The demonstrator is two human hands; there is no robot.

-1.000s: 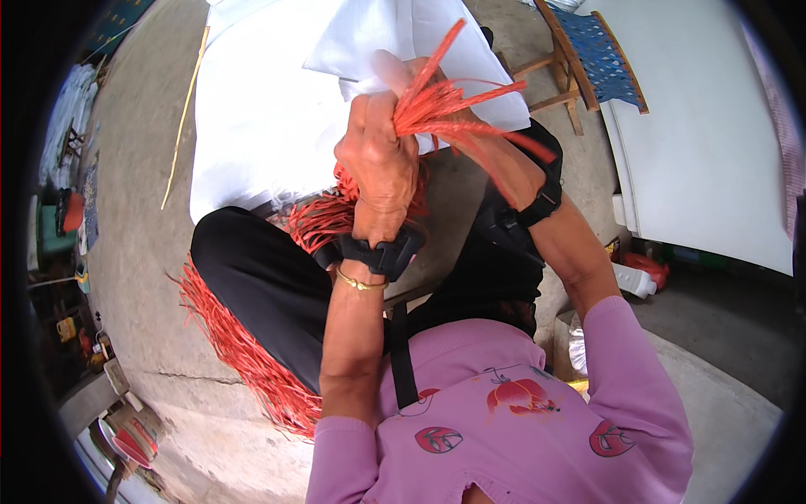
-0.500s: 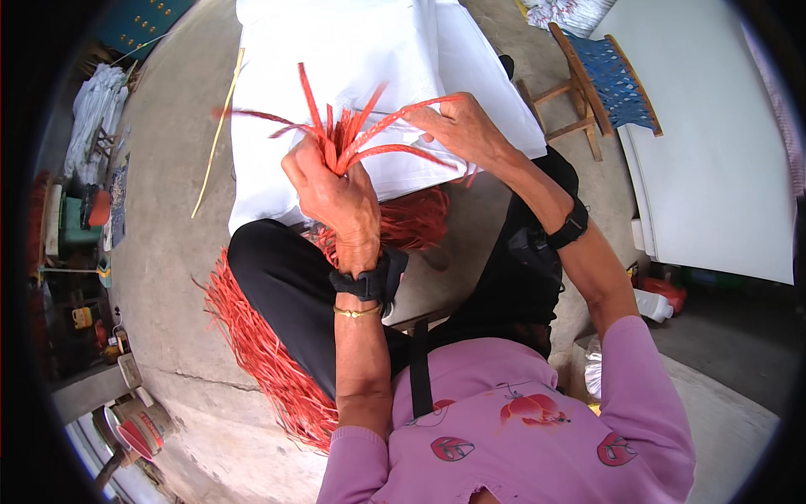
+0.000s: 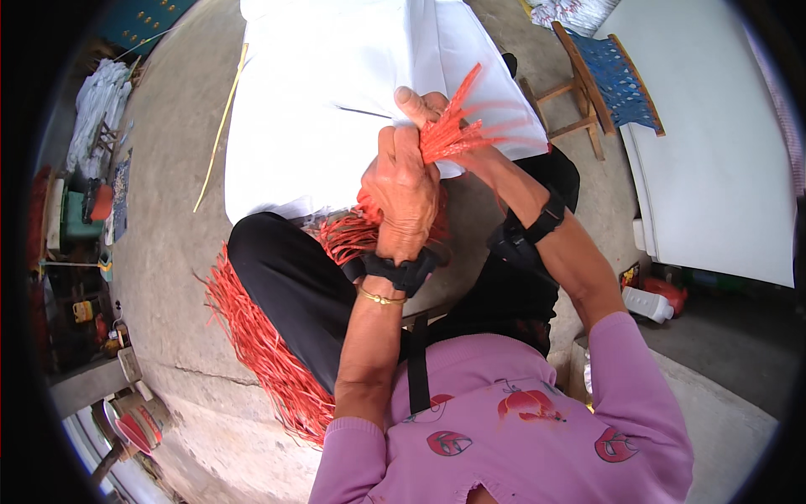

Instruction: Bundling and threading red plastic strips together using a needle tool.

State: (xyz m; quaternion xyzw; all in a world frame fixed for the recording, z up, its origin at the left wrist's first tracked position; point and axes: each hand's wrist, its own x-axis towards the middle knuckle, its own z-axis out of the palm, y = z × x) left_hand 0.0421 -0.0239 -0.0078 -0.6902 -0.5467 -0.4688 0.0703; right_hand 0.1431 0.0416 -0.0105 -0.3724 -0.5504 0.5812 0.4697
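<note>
My left hand (image 3: pixel 401 181) is closed around a bundle of red plastic strands (image 3: pixel 447 139), over the near edge of a white sheet. The bundle's short ends fan out to the right, some blurred, across my right hand (image 3: pixel 426 105). That hand sits just beyond the bundle, thumb raised and fingers curled; the strands partly hide it, so what it grips does not show. A thin dark strip (image 3: pixel 363 111) lies left of its thumb. Longer red strands (image 3: pixel 348 235) hang below my left hand, between my knees.
The white sheet (image 3: pixel 311 76) spreads out in front of me. A large heap of red strands (image 3: pixel 264 353) lies by my left leg. A thin yellow strip (image 3: pixel 222 126) is on the concrete floor. To the right stand a wooden stool with blue webbing (image 3: pixel 617 80) and a white panel (image 3: pixel 714 151).
My left hand has moved right with the bundle and tipped its ends rightward. My right hand has shifted slightly left, close behind the bundle, and no longer holds a strand stretched out to the side.
</note>
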